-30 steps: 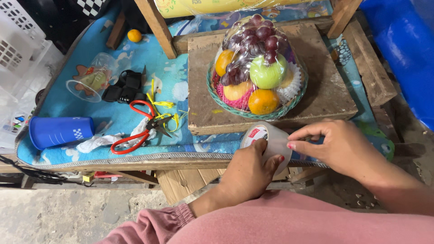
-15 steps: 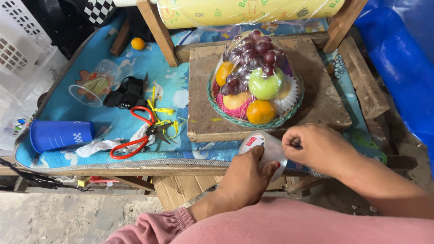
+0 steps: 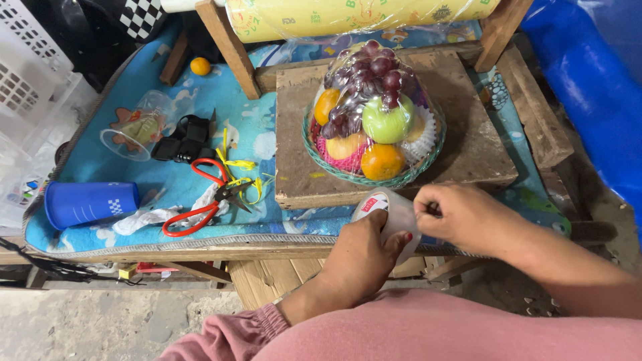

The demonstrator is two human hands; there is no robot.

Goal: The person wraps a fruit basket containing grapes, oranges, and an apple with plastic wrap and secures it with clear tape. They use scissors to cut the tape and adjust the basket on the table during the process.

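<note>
My left hand [image 3: 361,257] grips a roll of clear tape [image 3: 394,214] at the table's near edge. My right hand [image 3: 468,217] pinches the tape's loose end at the roll's right side. Just beyond them, a plastic-wrapped fruit basket [image 3: 374,117] with grapes, a green apple and oranges sits on a worn wooden board [image 3: 468,134].
Red-handled scissors [image 3: 200,200], yellow ties, a blue cup [image 3: 90,202] lying on its side, a clear cup [image 3: 137,130] and a black object [image 3: 184,137] lie on the blue cloth at left. A roll of wrap [image 3: 354,13] hangs on a wooden frame at the back. White baskets stand far left.
Both hands stay on the tape roll; my right hand has shifted slightly along it, its fingers closing on the tape end. The view has drifted a little.
</note>
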